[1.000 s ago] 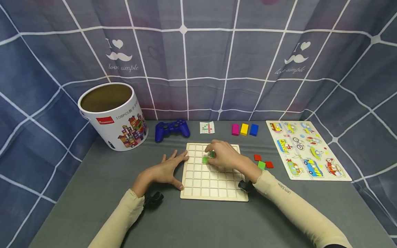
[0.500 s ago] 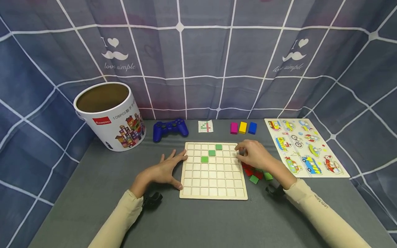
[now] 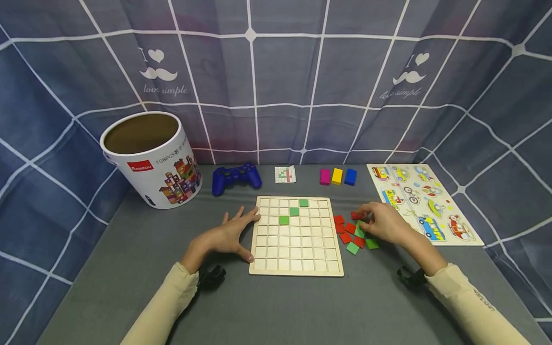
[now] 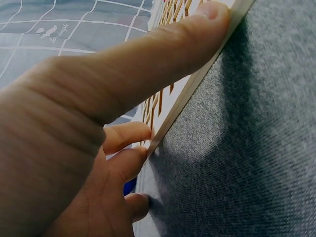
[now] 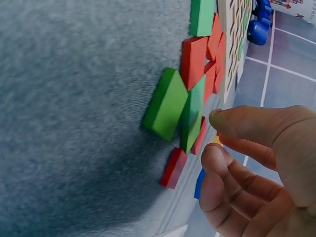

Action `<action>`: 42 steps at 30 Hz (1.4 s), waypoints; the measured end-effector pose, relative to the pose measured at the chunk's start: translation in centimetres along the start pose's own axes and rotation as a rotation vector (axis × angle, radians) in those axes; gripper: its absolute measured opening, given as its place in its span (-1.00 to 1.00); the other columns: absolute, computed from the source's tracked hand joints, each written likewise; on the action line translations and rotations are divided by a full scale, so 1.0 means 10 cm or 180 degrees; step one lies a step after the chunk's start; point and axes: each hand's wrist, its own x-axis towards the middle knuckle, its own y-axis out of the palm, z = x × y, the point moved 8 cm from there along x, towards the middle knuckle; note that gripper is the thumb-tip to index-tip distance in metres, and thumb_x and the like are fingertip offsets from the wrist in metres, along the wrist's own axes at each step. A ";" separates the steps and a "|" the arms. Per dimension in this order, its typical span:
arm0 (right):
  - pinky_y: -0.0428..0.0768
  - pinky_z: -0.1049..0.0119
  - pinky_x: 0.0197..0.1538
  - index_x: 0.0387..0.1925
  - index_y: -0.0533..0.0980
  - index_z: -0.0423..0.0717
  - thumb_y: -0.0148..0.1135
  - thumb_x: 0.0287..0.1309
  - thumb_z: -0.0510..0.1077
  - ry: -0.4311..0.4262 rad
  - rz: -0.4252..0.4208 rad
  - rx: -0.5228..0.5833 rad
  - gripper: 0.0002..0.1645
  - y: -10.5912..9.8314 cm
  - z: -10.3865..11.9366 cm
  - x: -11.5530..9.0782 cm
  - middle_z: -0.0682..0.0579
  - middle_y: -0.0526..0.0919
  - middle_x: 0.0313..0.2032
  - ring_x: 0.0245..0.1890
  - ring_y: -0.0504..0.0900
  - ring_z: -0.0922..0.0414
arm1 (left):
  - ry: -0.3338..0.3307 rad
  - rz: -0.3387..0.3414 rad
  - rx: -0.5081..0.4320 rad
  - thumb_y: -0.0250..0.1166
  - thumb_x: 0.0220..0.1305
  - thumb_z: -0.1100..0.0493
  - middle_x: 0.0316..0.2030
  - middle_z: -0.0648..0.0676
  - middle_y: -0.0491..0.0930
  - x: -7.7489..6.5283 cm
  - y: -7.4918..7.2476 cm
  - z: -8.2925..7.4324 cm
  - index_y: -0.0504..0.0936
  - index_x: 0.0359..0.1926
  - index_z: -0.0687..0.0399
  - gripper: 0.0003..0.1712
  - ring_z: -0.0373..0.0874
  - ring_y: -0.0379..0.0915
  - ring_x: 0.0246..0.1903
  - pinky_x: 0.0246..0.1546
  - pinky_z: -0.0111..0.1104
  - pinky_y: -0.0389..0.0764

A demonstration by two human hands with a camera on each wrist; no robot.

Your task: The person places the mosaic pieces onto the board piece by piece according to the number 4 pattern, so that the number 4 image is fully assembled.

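Observation:
A wooden grid board (image 3: 297, 251) lies flat on the table, with three green square tiles (image 3: 283, 220) in its cells along a diagonal. My left hand (image 3: 222, 237) rests at the board's left edge, fingers spread; in the left wrist view the thumb (image 4: 197, 27) touches the rim. Right of the board is a loose cluster of red tiles (image 3: 346, 237) and green tiles (image 3: 352, 248). Over its far right side is my right hand (image 3: 384, 223). The right wrist view shows a gap between thumb (image 5: 242, 121) and fingers, nothing held, near a green tile (image 5: 192, 116).
Behind the board lie a blue game controller (image 3: 236, 178), a small pattern card (image 3: 285, 174), and magenta, yellow (image 3: 337, 177) and blue blocks. A large white tub (image 3: 151, 160) stands at back left. A picture puzzle board (image 3: 424, 206) lies right, close to my right hand.
My right hand has left the board's green tiles and moved right to the loose tiles, uncovering the three green tiles and the cluster. My left hand has stayed at the board's edge.

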 end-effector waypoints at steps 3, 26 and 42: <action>0.52 0.28 -0.44 -0.21 0.70 -0.17 0.48 0.00 -0.29 -0.0023 0.0020 -0.0019 -0.75 0.03 -0.04 -0.01 0.05 0.70 -0.36 -0.50 0.52 0.25 | -0.0021 0.0010 0.0041 0.66 -0.15 -0.11 0.59 0.12 -0.27 0.00 0.01 0.02 0.06 0.57 0.07 0.35 0.25 -0.56 0.51 0.29 0.36 -0.48; 0.49 0.24 -0.44 -0.29 0.67 -0.15 0.54 -0.13 -0.21 -0.0042 -0.0212 -0.0280 -0.72 -0.01 -0.05 0.00 0.06 0.62 -0.41 -0.46 0.55 0.16 | -0.0012 -0.0029 0.0018 0.68 -0.19 -0.12 0.58 0.12 -0.25 0.01 0.00 0.03 0.09 0.56 0.06 0.36 0.27 -0.55 0.51 0.29 0.37 -0.47; 0.40 0.30 -0.46 -0.17 0.70 -0.06 0.48 -0.05 -0.19 -0.0246 -0.0257 0.0016 -0.69 0.16 0.48 0.13 0.10 0.56 -0.35 -0.49 0.43 0.24 | -0.0041 -0.0052 0.0004 0.69 -0.20 -0.11 0.59 0.10 -0.23 0.01 0.01 0.03 0.12 0.55 0.05 0.35 0.23 -0.53 0.51 0.29 0.37 -0.46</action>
